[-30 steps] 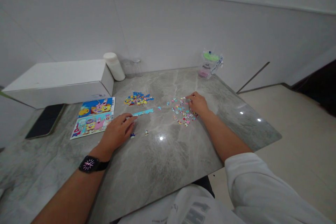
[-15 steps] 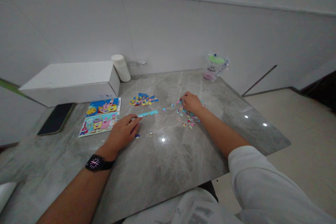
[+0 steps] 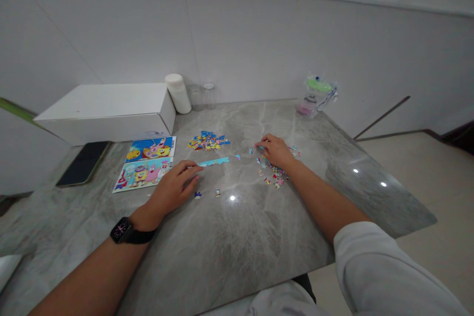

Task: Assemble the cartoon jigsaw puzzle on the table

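My left hand (image 3: 177,185) rests on the table with its fingers stretched out and apart. Its fingertips touch the left end of a narrow light-blue strip of joined jigsaw pieces (image 3: 218,161). Over a scattered heap of pink and light-blue jigsaw pieces (image 3: 276,170) lies my right hand (image 3: 277,151), index finger extended and nothing visible in its grasp; the palm hides part of the heap. A single light-blue piece (image 3: 238,157) sits between the strip and that heap. Nearer me are a dark-blue piece (image 3: 198,195) and a pale piece (image 3: 217,192).
A second heap of blue and yellow pieces (image 3: 208,141) lies beyond the strip. To the left are a cartoon picture sheet (image 3: 146,168), a phone (image 3: 83,164) and a white box (image 3: 103,108). A white bottle (image 3: 178,95), glasses (image 3: 209,96) and a plastic bag (image 3: 316,96) stand farther back.
The view has shifted slightly, so things appear a little farther right. My right hand's index finger has stretched out over the heap. My left hand stays by the strip.
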Tool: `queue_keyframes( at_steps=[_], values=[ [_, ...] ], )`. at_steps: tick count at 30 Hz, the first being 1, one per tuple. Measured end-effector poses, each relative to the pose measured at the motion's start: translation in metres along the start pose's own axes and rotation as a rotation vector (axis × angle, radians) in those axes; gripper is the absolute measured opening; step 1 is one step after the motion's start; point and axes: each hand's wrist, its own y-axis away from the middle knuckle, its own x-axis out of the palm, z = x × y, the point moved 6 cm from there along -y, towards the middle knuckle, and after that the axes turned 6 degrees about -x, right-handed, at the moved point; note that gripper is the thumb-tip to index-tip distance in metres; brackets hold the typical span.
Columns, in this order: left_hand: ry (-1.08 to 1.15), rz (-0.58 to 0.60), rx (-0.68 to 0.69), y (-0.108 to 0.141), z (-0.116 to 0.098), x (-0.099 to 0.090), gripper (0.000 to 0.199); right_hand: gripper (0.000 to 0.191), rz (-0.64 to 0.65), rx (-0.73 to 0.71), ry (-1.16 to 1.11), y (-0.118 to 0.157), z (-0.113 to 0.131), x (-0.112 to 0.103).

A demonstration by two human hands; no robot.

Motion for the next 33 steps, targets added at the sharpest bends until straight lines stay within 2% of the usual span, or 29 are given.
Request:
queue_keyframes(
  at_steps=[3, 9, 15, 18, 21, 23, 28, 33],
  values=[
    [0.011, -0.001, -0.009, 0.001, 0.000, 0.001, 0.033, 0.056, -0.052, 0.037, 0.023, -0.001, -0.002, -0.005],
    [0.037, -0.018, -0.031, 0.002, 0.002, 0.001, 0.033, 0.036, -0.071, 0.084, 0.037, 0.002, -0.009, -0.010],
    [0.028, -0.021, -0.042, 0.001, 0.003, -0.001, 0.033, 0.032, -0.080, 0.148, 0.058, 0.003, -0.014, -0.008],
    [0.036, -0.015, -0.039, 0.002, 0.002, 0.000, 0.032, 0.035, -0.101, 0.031, -0.001, 0.001, -0.007, -0.008],
    [0.046, -0.008, -0.049, 0.002, 0.002, 0.000, 0.032, 0.038, -0.067, -0.149, -0.072, -0.001, 0.008, -0.004],
    [0.052, -0.002, -0.059, 0.002, 0.003, 0.000, 0.032, 0.038, -0.050, -0.203, -0.082, -0.001, 0.015, -0.001],
    [0.067, 0.005, -0.070, 0.001, 0.005, 0.001, 0.032, 0.041, -0.038, -0.200, -0.091, -0.001, 0.019, 0.001],
    [0.069, 0.005, -0.088, 0.002, 0.009, 0.002, 0.033, 0.041, -0.054, -0.113, -0.123, -0.001, 0.004, -0.006]
  ],
)
